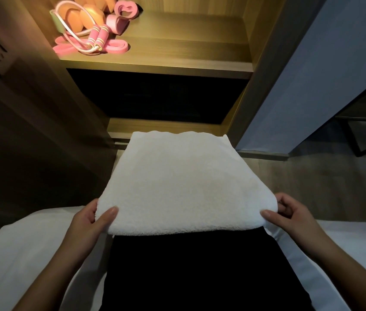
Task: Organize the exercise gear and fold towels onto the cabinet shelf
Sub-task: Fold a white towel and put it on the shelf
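Head camera looks down at my two hands, which hold a folded white towel flat in front of me. My left hand grips the near left corner, thumb on top and the other fingers under the cloth. My right hand pinches the near right corner in the same way. The towel is in the air, below the lit cabinet shelf, not on it. On the left part of this shelf lie a pink jump rope, pink resistance bands and orange dumbbells, close together and touching. Under my arms is white bedding.
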`<move>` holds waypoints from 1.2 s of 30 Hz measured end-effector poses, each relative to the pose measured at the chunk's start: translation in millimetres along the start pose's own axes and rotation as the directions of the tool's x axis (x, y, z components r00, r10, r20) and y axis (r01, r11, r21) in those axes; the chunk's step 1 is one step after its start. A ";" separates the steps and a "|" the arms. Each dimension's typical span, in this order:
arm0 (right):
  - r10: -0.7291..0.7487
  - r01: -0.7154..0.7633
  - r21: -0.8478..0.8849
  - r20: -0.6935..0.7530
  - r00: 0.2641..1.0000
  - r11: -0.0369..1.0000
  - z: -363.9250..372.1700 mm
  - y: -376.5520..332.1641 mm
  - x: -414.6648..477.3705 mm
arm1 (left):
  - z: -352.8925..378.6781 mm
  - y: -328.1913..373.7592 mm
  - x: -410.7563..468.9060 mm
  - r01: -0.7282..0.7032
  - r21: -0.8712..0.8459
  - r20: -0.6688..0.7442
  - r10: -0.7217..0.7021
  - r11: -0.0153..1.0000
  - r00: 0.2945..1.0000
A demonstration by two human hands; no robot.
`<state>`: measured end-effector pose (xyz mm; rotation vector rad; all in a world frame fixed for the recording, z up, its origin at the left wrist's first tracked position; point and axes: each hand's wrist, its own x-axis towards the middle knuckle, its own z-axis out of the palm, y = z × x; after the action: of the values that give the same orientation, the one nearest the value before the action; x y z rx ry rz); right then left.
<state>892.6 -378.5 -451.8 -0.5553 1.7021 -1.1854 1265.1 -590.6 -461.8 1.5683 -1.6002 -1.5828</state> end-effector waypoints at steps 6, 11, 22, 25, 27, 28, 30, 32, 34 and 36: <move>0.342 -0.342 -0.012 0.055 0.938 0.940 -2.4 -9.8 7.0 | 0.6 1.2 -0.7 0.042 0.048 0.019 -0.043 0.998 0.999; 0.335 -0.338 -0.089 -0.052 0.941 0.937 -10.5 -16.8 8.8 | 2.6 1.3 -0.4 0.060 0.096 -0.083 -0.052 0.994 0.995; 0.392 -0.396 -0.185 -0.060 0.918 0.899 -4.7 -14.2 17.6 | 7.5 13.4 -5.2 0.212 0.111 -0.071 -0.205 0.971 0.976; 0.469 -0.467 -0.175 -0.031 0.883 0.867 -4.7 -9.0 16.7 | 6.6 8.3 -7.3 0.319 0.094 -0.005 -0.320 0.943 0.947; 0.485 -0.474 -0.228 -0.007 0.875 0.851 -1.7 -11.1 16.8 | 8.4 9.8 -5.0 0.326 0.139 -0.036 -0.324 0.935 0.945; 0.460 -0.443 -0.279 -0.004 0.888 0.852 0.7 -13.2 17.5 | 10.7 12.3 -4.2 0.307 0.172 -0.063 -0.300 0.936 0.952; 0.310 -0.297 -0.420 -0.040 0.950 0.858 8.8 -19.4 18.6 | 17.2 21.3 -4.7 0.195 0.279 -0.103 -0.172 0.940 0.980; 0.041 -0.070 -0.606 -0.061 0.997 0.793 24.5 -27.8 19.4 | 25.4 33.0 -3.6 0.018 0.462 -0.132 0.049 0.887 0.990; -0.186 0.138 -0.778 0.027 0.982 0.613 47.7 -34.7 23.9 | 38.3 45.2 2.9 -0.165 0.624 -0.091 0.280 0.764 0.956; -0.243 0.267 -0.868 0.176 0.954 0.419 75.2 -37.0 35.0 | 58.8 57.2 11.5 -0.301 0.718 0.035 0.399 0.628 0.916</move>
<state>938.3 -456.1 -439.9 -1.5196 2.2083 -0.3261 1187.3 -590.9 -433.4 1.4869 -2.4372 -0.6310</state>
